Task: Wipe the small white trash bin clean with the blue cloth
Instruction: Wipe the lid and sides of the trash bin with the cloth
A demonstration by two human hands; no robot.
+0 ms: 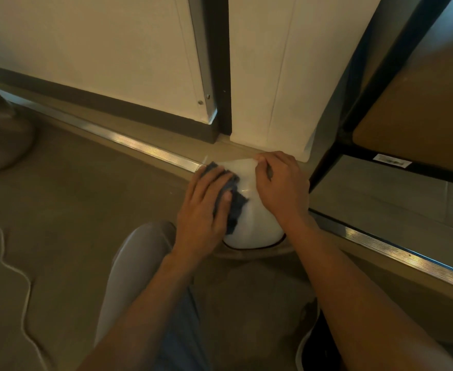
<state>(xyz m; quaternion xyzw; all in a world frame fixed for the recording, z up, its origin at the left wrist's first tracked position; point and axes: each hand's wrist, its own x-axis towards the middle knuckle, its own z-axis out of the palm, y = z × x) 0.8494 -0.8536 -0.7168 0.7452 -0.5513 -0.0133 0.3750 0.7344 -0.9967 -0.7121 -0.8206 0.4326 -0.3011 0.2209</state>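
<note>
The small white trash bin (249, 223) stands on the floor in the middle of the head view, its rounded white side turned toward me. My left hand (204, 207) presses the blue cloth (236, 207) flat against the bin's left side; the cloth shows dark blue between my fingers and below my thumb. My right hand (281, 183) grips the bin at its upper right edge, fingers curled over the far rim. Both hands hide much of the bin's top.
A metal floor strip (150, 149) runs diagonally behind the bin. White panels (268, 76) and a dark door frame (220, 62) rise behind it. A black-framed shelf (380, 76) stands right. My knee (139, 253) is below left, a white cord (19, 279) lies far left.
</note>
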